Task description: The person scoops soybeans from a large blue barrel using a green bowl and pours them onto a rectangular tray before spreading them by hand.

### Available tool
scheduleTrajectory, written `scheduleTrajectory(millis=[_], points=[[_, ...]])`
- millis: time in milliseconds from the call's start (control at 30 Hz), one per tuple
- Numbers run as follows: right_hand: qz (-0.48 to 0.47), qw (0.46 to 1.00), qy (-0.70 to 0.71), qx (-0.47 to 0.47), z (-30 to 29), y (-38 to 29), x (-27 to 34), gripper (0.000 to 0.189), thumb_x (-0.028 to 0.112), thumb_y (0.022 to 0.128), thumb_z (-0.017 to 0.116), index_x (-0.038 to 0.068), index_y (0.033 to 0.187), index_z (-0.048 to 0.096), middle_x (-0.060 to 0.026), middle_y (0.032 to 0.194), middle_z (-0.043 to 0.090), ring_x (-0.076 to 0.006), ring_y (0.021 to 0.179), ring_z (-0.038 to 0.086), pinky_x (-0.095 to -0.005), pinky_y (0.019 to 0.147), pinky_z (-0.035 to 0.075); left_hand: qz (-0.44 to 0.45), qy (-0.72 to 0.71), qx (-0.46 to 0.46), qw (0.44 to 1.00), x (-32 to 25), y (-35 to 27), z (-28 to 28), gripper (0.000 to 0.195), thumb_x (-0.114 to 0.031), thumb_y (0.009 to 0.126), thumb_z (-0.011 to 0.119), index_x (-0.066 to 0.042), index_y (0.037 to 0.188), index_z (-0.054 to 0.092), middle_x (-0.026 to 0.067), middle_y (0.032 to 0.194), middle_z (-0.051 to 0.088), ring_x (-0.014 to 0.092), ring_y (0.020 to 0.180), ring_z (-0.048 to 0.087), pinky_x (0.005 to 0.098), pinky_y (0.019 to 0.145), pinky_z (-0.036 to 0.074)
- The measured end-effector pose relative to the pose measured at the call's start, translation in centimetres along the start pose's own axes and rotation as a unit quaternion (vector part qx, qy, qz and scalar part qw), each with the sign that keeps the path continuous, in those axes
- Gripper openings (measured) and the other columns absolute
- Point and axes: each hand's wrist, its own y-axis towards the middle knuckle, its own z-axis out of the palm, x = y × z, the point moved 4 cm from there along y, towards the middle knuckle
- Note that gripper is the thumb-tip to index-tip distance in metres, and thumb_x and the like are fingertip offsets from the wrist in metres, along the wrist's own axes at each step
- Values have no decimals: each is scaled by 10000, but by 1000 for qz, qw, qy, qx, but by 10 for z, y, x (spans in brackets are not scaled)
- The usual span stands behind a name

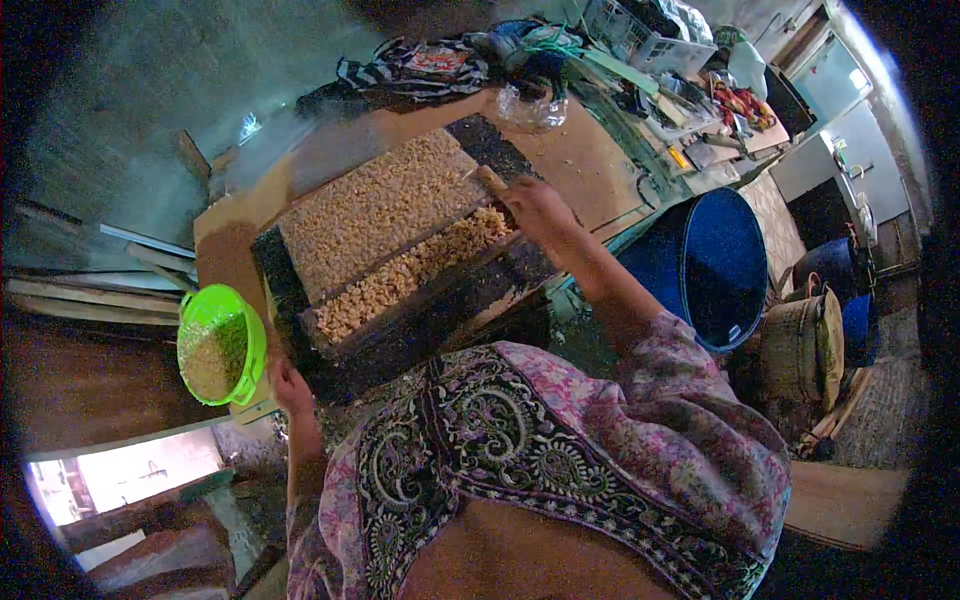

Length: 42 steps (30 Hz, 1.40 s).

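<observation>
A flat layer of pale brown, grain-like pieces [375,217] lies in a dark wooden frame [420,300] on a board. Along its near side runs a looser, lumpier strip [409,274], set apart by a straight gap. My right hand [536,206] is closed round a short wooden handle or stick [491,180] at the frame's right end; the tool's far part is hard to make out. My left hand [290,386] is at the frame's near left corner, beside a bright green plastic basin [223,345] with small pale pieces inside. Whether its fingers grip anything is unclear.
A large blue plastic barrel [724,270] stands to the right, near a pale lidded bucket [795,349]. Clear plastic wrap [529,109] and striped cloth [420,67] lie beyond the frame. Tools and a grey crate [667,52] crowd the back right. Wooden planks [97,296] are at the left.
</observation>
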Motion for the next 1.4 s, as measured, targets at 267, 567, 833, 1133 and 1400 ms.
scheduleTrajectory(millis=[267,567,833,1133,1400], points=[[117,993,16,-8,25,-36,-30,253,225,735,524,92,949,532,-157,875,500,-347,816,501,-402,702,426,-343,94,-174,918,136,-91,-87,327,-217,768,488,-49,1048,460,136,988,454,262,786,487,340,655,429],[136,988,56,-41,22,-41,-51,225,187,724,530,52,903,547,-171,866,502,-344,831,479,-403,714,410,-579,-514,-119,622,19,27,-79,515,-403,726,501,-121,1138,375,82,1088,418,273,872,464,382,663,432],[141,982,37,-124,-18,-25,-30,220,160,697,567,37,879,560,-174,828,535,-331,748,524,-374,648,430,-522,-588,-132,605,54,33,-68,445,-205,689,439,-26,1094,400,120,1055,480,275,917,507,416,705,466],[-31,970,221,-99,-40,32,75,168,52,730,516,37,891,563,-139,802,550,-270,734,552,-316,619,436,-339,-706,-80,617,-90,97,-26,447,-112,580,538,-60,1015,447,72,866,505,235,751,529,374,637,471],[-312,930,188,-55,-44,39,185,209,38,716,494,24,920,533,-160,854,526,-292,776,529,-342,691,417,-345,-677,147,633,-184,74,-6,584,-74,552,531,-27,1114,379,137,964,506,270,824,529,371,698,463]])
